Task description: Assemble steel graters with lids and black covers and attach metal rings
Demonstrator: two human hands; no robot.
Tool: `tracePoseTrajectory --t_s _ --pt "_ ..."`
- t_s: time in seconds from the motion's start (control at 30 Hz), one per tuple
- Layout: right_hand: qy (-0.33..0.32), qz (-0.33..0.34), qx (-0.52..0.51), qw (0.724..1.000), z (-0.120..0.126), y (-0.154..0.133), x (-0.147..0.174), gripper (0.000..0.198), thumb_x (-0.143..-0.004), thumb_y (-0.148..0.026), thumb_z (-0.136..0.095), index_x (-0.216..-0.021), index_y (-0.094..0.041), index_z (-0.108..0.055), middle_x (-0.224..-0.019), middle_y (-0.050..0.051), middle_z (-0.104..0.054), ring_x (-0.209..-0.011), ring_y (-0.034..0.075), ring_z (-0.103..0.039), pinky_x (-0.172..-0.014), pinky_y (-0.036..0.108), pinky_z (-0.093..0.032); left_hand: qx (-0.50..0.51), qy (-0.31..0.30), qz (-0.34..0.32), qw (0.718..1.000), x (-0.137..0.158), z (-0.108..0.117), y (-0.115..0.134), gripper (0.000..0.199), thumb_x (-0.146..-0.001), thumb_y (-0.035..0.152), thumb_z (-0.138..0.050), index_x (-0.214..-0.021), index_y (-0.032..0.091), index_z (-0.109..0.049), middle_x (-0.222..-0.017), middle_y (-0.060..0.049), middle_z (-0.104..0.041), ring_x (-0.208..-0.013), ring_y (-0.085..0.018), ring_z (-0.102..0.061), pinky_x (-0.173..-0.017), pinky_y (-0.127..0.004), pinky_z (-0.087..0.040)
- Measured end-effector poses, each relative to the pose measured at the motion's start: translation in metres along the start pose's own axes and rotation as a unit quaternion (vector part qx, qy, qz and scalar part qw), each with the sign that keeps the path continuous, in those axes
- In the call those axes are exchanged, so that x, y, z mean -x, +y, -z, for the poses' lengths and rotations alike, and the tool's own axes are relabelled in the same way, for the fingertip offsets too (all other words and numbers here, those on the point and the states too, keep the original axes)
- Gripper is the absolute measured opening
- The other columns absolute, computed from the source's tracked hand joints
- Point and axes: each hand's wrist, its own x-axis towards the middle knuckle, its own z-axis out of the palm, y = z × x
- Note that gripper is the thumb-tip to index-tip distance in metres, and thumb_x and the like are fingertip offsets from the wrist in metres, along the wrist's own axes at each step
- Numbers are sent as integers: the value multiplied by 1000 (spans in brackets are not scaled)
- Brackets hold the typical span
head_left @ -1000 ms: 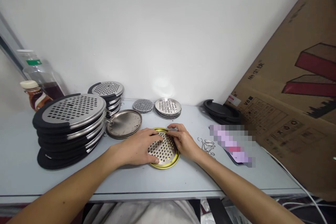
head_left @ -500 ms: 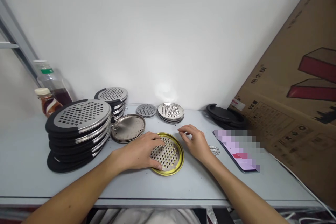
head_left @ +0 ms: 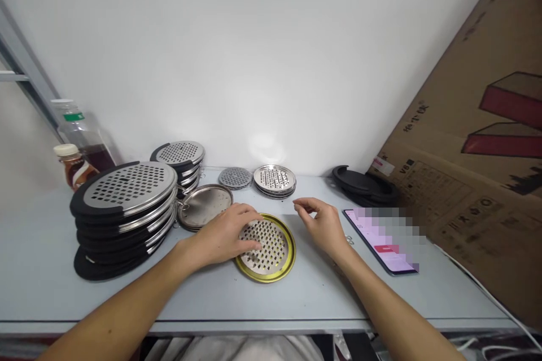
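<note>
A round metal grater disc (head_left: 269, 245) with rows of holes lies in a shallow round dish with a yellow-gold rim (head_left: 291, 252) on the table. Over its left side is my left hand (head_left: 228, 232), thumb and fingers apart, the fingertips above the holes; whether they touch it I cannot tell. Just right of the dish, my right hand (head_left: 324, 225) is raised with thumb and index finger pinched together. Anything between those fingertips is too small to make out. Thin wire rings (head_left: 349, 240) show partly behind the right wrist.
Stacked graters with black edging (head_left: 127, 186) stand at the left, bottles (head_left: 91, 144) behind. Shallow metal dishes (head_left: 207, 206), grey perforated discs (head_left: 235, 177) and shiny grater discs (head_left: 274, 179) lie farther back. Right are black round holders (head_left: 359, 183), a phone (head_left: 376, 242) and a carton (head_left: 457, 180).
My left hand has lifted slightly, its thumb drawing away from the dish's near edge. My right hand has shifted a little to the right, fingers still pinched.
</note>
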Motion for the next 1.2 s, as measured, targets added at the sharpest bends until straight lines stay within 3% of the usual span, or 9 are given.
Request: tracePoseTrajectory --t_s 0.2,0.33,0.43,0.57,0.67,0.73,0.9,1.13,1.2 --pt "200 -90 -80 972 42 5 -17 33 -85 -46 -60 -77 -15 -71 -62 3 -66 -56 16 -60 -58 26 -46 -8 63 -4 998 -6 -5 -5 32 -87 32 -63 -119 26 -63 -119 -4 -63 -111 -22 -56 -97 -37 -44" --pt "255 -126 -77 956 60 16 -24 43 -84 -53 -58 -69 -15 -69 -51 0 -58 -48 14 -52 -49 24 -39 -8 88 3 996 -11 -10 -16 23 -90 32 -58 -109 24 -67 -113 -3 -65 -105 -21 -59 -95 -36 -46" --pt "217 -106 -42 970 54 21 -24 43 -86 -51 -55 -68 -15 -69 -53 1 -61 -51 15 -54 -53 24 -39 -36 118 16 992 -27 -13 -23 20 -89 32 -59 -102 22 -68 -111 -5 -66 -104 -22 -60 -94 -38 -46" --pt "54 -66 25 996 33 19 -19 37 -88 -42 -54 -67 -16 -70 -58 3 -67 -54 16 -58 -56 24 -38 -138 134 -9 981 -68 -18 -28 23 -86 23 -63 -107 16 -68 -113 -10 -64 -108 -26 -56 -96 -41 -44" --pt "-54 -30 67 996 20 16 -12 27 -88 -32 -54 -75 -18 -73 -69 4 -72 -62 17 -62 -60 25 -40 -181 137 -23 974 -101 -24 -29 23 -84 20 -65 -106 14 -69 -114 -13 -64 -109 -29 -55 -96 -43 -43" --pt "-88 -15 85 992 16 13 -9 24 -88 -29 -53 -81 -18 -74 -75 6 -74 -67 18 -64 -63 26 -41 -187 129 -32 973 -116 -27 -30 16 -83 18 -65 -98 15 -71 -109 -13 -66 -107 -29 -56 -95 -43 -43" --pt "-91 -6 106 990 17 8 -7 26 -90 -27 -51 -85 -19 -75 -78 6 -74 -69 19 -65 -64 26 -42 -182 116 -61 975 -129 -25 -30 15 -84 9 -59 -80 16 -72 -94 -10 -69 -95 -26 -60 -91 -42 -43" --pt "-87 -8 100 991 14 12 -9 24 -89 -29 -51 -86 -19 -73 -77 6 -73 -71 20 -65 -68 29 -45 -121 169 -78 975 -137 0 -25 14 -84 10 -62 -85 18 -74 -101 -7 -72 -98 -24 -62 -100 -46 -40" --pt "-60 -13 80 995 14 13 -10 24 -88 -31 -54 -97 -19 -72 -82 7 -72 -74 21 -65 -73 33 -48 -99 193 -84 973 -128 7 -16 13 -87 14 -61 -89 19 -73 -107 -5 -71 -101 -21 -63 -104 -43 -39"
